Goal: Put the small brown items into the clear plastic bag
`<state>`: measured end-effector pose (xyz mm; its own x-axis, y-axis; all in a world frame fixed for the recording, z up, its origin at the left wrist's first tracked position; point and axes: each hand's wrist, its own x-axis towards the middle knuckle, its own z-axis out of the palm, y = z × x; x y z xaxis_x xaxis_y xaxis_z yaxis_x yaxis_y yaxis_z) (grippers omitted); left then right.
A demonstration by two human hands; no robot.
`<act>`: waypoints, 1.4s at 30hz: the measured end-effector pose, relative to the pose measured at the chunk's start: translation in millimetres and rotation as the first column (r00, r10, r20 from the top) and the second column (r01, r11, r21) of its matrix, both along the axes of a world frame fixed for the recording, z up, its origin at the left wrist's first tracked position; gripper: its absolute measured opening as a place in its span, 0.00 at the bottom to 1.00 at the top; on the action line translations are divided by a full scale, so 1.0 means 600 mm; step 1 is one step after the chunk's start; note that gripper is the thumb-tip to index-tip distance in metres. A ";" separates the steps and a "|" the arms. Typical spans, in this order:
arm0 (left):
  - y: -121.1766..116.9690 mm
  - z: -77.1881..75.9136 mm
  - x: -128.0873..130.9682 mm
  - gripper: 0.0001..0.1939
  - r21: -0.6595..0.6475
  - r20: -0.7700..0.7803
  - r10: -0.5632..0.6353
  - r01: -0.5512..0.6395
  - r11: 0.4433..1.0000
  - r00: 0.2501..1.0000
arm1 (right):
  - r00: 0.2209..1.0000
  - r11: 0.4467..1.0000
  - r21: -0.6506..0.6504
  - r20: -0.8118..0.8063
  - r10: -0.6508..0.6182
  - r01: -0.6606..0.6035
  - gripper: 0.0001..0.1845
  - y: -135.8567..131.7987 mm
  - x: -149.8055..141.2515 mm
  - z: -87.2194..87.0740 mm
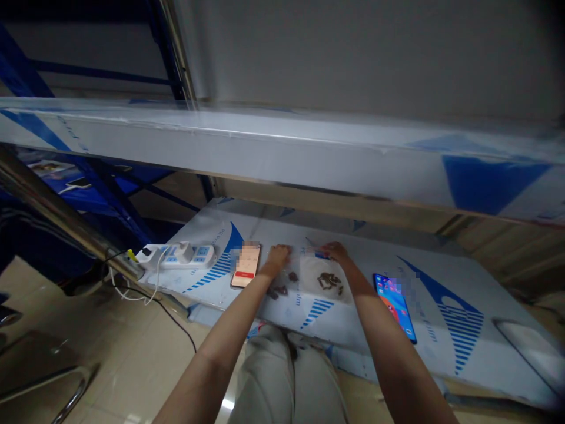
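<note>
My left hand [279,255] rests on the low white-and-blue table [441,294], fingers curled, next to a few small dark pieces [282,285]. My right hand [335,251] lies at the far edge of a clear plastic bag [324,277] that holds several small dark pieces [330,281]; its fingers seem pinched on the bag's edge. What the left fingers hold, if anything, is too small to make out. Both forearms reach forward over my lap.
A phone with an orange screen [245,265] lies left of my left hand. Another phone with a blue screen [395,305] lies right of my right arm. A white power strip [180,255] with cables sits at the table's left end. A long shelf [282,147] runs overhead.
</note>
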<state>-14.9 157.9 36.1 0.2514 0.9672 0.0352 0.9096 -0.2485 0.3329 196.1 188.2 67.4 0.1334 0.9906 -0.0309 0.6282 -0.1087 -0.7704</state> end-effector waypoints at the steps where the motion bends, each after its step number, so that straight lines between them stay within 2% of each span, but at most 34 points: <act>1: 0.000 0.002 -0.002 0.10 -0.001 0.003 0.013 -0.013 1.000 1.000 | 0.994 0.997 -0.016 0.086 -0.069 0.071 0.21 0.006 -0.002 -0.003; 3: -0.001 0.010 -0.009 0.07 0.006 0.012 0.046 -0.046 0.999 0.999 | 0.940 0.977 0.016 0.268 -0.209 0.213 0.26 0.005 -0.007 -0.006; 4: -0.004 0.016 -0.014 0.07 0.013 0.014 0.063 -0.063 0.998 0.998 | 0.911 0.968 0.065 0.327 -0.251 0.243 0.26 -0.003 -0.011 -0.006; 6: -0.011 0.032 -0.025 0.08 0.045 0.052 0.100 -0.102 0.994 0.994 | 0.898 0.966 0.156 0.363 -0.248 0.204 0.24 -0.029 -0.022 -0.004; 7: -0.017 0.040 -0.030 0.09 0.066 0.098 0.121 -0.128 0.990 0.988 | 0.917 0.972 0.187 0.347 -0.199 0.140 0.22 -0.046 -0.030 -0.004; 10: -0.042 0.066 -0.038 0.06 0.103 0.342 0.185 -0.232 0.967 0.921 | 0.980 0.974 0.196 0.183 0.074 -0.110 0.17 -0.103 -0.064 -0.008; 12: -0.067 0.076 -0.032 0.04 0.048 0.484 0.232 -0.291 0.955 0.844 | 0.979 0.969 0.140 -0.005 0.204 -0.202 0.16 -0.138 -0.091 -0.014; 14: -0.097 0.079 -0.018 0.04 -0.026 0.595 0.256 -0.300 0.954 0.762 | 0.964 0.975 0.126 -0.174 0.202 -0.181 0.18 -0.169 -0.114 -0.019; 16: -0.128 0.073 0.000 0.06 -0.031 0.697 0.193 -0.239 0.970 0.690 | 0.935 0.982 0.146 -0.316 0.162 -0.120 0.21 -0.197 -0.129 -0.019; 18: -0.156 0.064 0.014 0.07 -0.027 0.734 0.135 -0.170 0.985 0.666 | 0.895 0.985 0.151 -0.424 0.139 -0.082 0.23 -0.223 -0.132 -0.017; 21: -0.187 0.055 0.025 0.09 -0.063 0.677 0.078 -0.048 0.997 0.732 | 0.867 0.988 0.136 -0.483 0.127 -0.069 0.26 -0.256 -0.119 -0.016; 24: -0.207 0.062 0.030 0.11 -0.063 0.592 0.001 0.045 0.997 0.806 | 0.881 0.988 0.142 -0.458 0.123 -0.064 0.24 -0.282 -0.098 -0.020; 27: -0.222 0.081 0.041 0.12 0.015 0.462 -0.067 0.067 0.998 0.884 | 0.878 0.996 0.086 -0.476 0.044 -0.003 0.23 -0.298 -0.082 -0.024; 31: -0.241 0.104 0.063 0.13 0.054 0.269 -0.069 0.056 0.997 0.961 | 0.809 0.998 0.003 -0.585 -0.055 0.070 0.25 -0.309 -0.071 -0.020; 34: -0.248 0.110 0.075 0.13 0.053 0.232 -0.081 0.070 0.996 0.969 | 0.774 0.997 -0.026 -0.629 -0.068 0.067 0.22 -0.310 -0.064 -0.015; 37: -0.249 0.110 0.079 0.12 0.041 0.288 -0.160 0.154 0.987 0.944 | 0.772 0.999 -0.019 -0.634 -0.042 0.038 0.21 -0.313 -0.054 -0.012; 39: -0.248 0.108 0.081 0.12 0.023 0.335 -0.198 0.202 0.979 0.921 | 0.802 0.999 0.028 -0.597 -0.015 0.039 0.21 -0.317 -0.046 -0.010; 42: -0.247 0.104 0.085 0.12 0.007 0.333 -0.122 0.126 0.992 0.935 | 0.911 0.992 0.119 -0.412 0.006 0.047 0.18 -0.322 -0.031 -0.005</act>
